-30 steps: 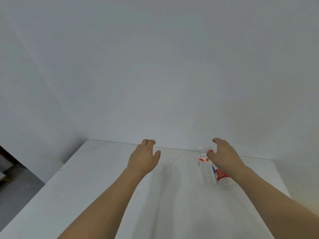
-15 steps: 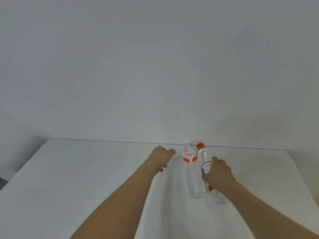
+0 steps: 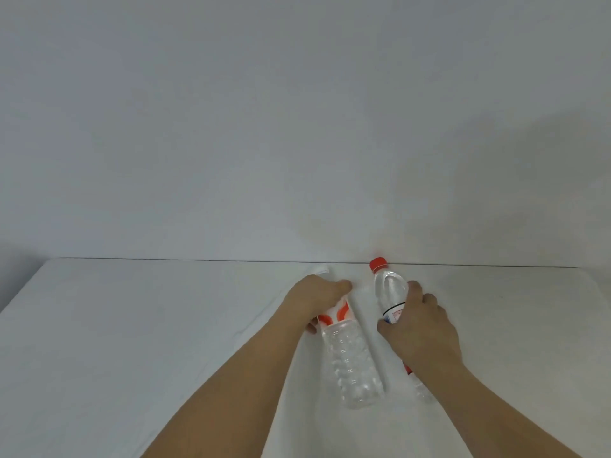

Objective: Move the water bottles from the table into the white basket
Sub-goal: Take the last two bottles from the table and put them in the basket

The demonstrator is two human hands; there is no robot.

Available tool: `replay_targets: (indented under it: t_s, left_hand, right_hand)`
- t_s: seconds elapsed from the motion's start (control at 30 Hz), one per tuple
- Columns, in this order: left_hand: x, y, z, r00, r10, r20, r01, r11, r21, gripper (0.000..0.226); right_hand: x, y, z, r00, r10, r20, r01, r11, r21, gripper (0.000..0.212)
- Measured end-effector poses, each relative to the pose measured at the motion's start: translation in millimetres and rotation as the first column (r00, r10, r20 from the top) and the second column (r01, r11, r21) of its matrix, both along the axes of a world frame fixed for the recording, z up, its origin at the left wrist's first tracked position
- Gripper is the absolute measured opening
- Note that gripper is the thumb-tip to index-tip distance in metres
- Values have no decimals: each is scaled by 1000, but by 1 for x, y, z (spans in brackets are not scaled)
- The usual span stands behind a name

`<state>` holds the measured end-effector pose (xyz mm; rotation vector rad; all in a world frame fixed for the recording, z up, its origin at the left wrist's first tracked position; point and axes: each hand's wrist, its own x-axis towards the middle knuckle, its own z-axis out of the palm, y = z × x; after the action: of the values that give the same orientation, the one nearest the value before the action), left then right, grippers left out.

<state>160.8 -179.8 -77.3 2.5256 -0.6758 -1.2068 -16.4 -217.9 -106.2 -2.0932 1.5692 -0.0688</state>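
Note:
Two clear water bottles stand side by side on the white table (image 3: 132, 342), close to its far edge. The white-capped bottle (image 3: 350, 365) with a red and white label is on the left, and my left hand (image 3: 317, 297) is wrapped around its upper part. The red-capped bottle (image 3: 388, 289) stands to its right, with my right hand (image 3: 421, 328) closed around its middle over the label. The white basket is not in view.
A plain grey-white wall (image 3: 297, 127) rises directly behind the table's far edge. The table's left edge drops away at the far left of the frame.
My left hand has reached right and closed on the white-capped bottle. The right hand has kept its grip on the red-capped bottle. The bottles now stand slightly apart and look closer.

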Motion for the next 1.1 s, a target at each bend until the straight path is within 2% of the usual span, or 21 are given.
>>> replay_targets:
  t_s: [0.27, 0.47, 0.57, 0.63, 0.7, 0.77, 0.9, 1.1]
  left_hand:
    - [-3, 14, -24, 969, -44, 242, 52, 998, -26, 53]
    - [0, 16, -21, 988, -74, 136, 76, 997, -14, 47]
    - [-11, 29, -15, 963, -229, 144, 213, 970, 119, 52]
    - [-20, 45, -4, 939, -268, 214, 250, 962, 108, 60]
    - [-27, 63, 15, 947, -203, 248, 208, 978, 7, 77]
    - [-30, 83, 41, 964, -110, 241, 147, 979, -140, 81]
    - [-39, 128, 105, 986, 69, 154, 5, 901, -433, 44]
    - [-51, 191, 237, 946, 256, 200, -46, 715, -698, 35]
  right_hand:
    - [5, -6, -5, 1000, -24, 11, 24, 1000, -17, 85]
    - [10, -5, -13, 1000, -17, 1, 17, 997, -81, 83]
    - [5, -7, -8, 996, -36, 77, 35, 999, 22, 77]
    - [-5, -4, 2, 977, -102, 185, 75, 986, 151, 72]
    - [-17, 7, 13, 946, -162, 279, 90, 964, 252, 72]
    - [-28, 21, 27, 909, -202, 366, 90, 950, 300, 68]
    - [-38, 47, 84, 822, -175, 543, -17, 944, 331, 63]
    - [-38, 77, 236, 591, -55, 804, -133, 977, 165, 63]
